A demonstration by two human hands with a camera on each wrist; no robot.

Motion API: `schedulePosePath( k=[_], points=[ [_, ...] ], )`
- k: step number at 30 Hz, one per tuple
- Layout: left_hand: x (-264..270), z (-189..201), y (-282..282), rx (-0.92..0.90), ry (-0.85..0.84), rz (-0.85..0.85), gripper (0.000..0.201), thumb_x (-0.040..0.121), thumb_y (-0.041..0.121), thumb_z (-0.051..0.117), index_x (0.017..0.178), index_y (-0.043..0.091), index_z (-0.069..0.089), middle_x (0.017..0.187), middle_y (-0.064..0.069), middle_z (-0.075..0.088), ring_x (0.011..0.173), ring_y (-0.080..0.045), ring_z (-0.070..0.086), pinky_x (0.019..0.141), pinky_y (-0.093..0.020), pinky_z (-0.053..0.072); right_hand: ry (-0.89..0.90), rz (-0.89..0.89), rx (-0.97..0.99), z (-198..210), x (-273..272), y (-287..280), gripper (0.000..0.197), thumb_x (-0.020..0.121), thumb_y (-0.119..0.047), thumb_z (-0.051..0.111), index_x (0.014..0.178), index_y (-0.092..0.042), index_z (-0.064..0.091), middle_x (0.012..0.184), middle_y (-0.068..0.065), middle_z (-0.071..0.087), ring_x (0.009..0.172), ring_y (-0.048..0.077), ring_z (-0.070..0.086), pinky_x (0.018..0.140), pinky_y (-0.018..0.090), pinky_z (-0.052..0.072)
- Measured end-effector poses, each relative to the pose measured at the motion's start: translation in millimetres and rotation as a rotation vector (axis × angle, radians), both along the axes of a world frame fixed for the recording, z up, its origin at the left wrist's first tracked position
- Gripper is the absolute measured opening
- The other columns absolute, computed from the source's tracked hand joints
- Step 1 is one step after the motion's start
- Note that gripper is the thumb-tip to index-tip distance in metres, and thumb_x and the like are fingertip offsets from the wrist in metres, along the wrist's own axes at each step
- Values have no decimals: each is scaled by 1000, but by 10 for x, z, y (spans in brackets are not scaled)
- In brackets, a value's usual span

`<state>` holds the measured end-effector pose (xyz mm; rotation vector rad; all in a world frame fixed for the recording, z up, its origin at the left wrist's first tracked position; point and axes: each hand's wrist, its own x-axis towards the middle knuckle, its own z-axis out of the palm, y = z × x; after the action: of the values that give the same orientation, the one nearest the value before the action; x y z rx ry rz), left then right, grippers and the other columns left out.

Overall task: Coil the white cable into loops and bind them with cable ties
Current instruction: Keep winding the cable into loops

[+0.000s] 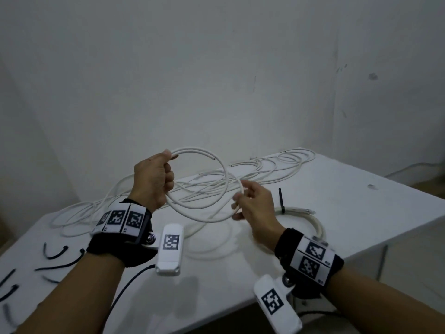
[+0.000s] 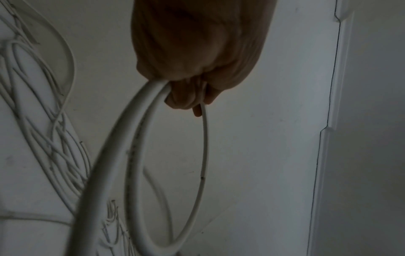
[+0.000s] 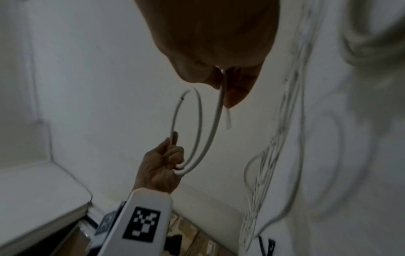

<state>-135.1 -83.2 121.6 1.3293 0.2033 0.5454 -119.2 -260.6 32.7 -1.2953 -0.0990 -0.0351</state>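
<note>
Our left hand (image 1: 154, 182) clenches the round coil of thin white plastic cable (image 1: 214, 162) at its left side; our right hand (image 1: 255, 201) pinches its right side. It hangs above the white rectangular table (image 1: 361, 213), over loose cable.

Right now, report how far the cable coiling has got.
Done: one coil lies on the table, bound with a black tie. In hand: the left hand grips the top of a new loop while the right hand pinches its other side. Left: loose white cable sprawls behind, this loop is unbound, and spare ties wait at the near left.
</note>
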Motion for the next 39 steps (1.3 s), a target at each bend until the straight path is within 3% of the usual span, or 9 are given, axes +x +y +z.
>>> schedulePosePath(
  k=[5,12,19,27,29,34,37,38,39],
  points=[
    [10,-70,-73,43,29,-90,17,97,17,53,93,3,62,40,11,29,32,-4,24,34,-13,18,-183,-25,38,261,96,-142,31,94,1,50,120,-12,58,78,2,61,63,14,54,41,21,42],
    [39,-99,-215,79,23,-187,20,97,18,53,87,3,64,45,9,27,35,-4,23,33,-13,19,-277,67,34,332,124,-219,23,95,-4,52,108,-19,63,89,7,64,64,12,56,43,18,38],
    [42,-88,-266,46,-8,-150,20,97,14,53,77,13,57,45,9,27,35,-5,22,33,-13,18,-312,199,87,221,139,-265,26,96,-6,50,119,-13,59,97,5,70,71,15,63,46,18,40],
    [41,-106,-326,73,-14,-115,3,97,15,54,95,15,56,45,9,30,35,-5,23,35,-13,20,-298,231,216,164,130,-256,26,96,-8,49,119,-14,60,100,3,70,69,10,60,54,16,43],
    [55,-113,-323,127,24,-107,13,99,20,52,88,13,55,44,9,29,35,-5,22,35,-13,20,-309,232,242,181,140,-262,26,96,-6,48,117,-14,61,98,5,70,66,9,57,59,16,45],
    [64,-153,-302,370,67,-21,34,101,30,48,93,0,63,49,4,31,35,-7,25,36,-15,23,-335,242,152,261,164,-304,26,95,2,47,112,-13,61,91,5,69,64,10,59,59,18,47],
    [37,-150,-314,491,61,28,38,100,30,50,95,-4,66,40,2,37,38,-11,30,37,-23,32,-285,238,10,391,174,-316,21,92,2,49,105,-12,58,81,7,65,58,14,59,55,21,45],
    [22,-146,-342,553,54,39,37,99,30,51,94,-2,67,42,-7,46,41,-18,39,43,-33,42,-286,246,-67,445,177,-316,15,92,-5,53,106,-11,57,77,7,63,56,15,58,53,23,44],
    [3,-144,-382,620,47,49,35,99,31,51,91,1,68,58,-14,56,50,-31,51,57,-46,51,-306,253,-169,502,173,-311,15,93,-15,57,107,-10,57,74,6,61,55,16,57,52,24,43]
  ],
)
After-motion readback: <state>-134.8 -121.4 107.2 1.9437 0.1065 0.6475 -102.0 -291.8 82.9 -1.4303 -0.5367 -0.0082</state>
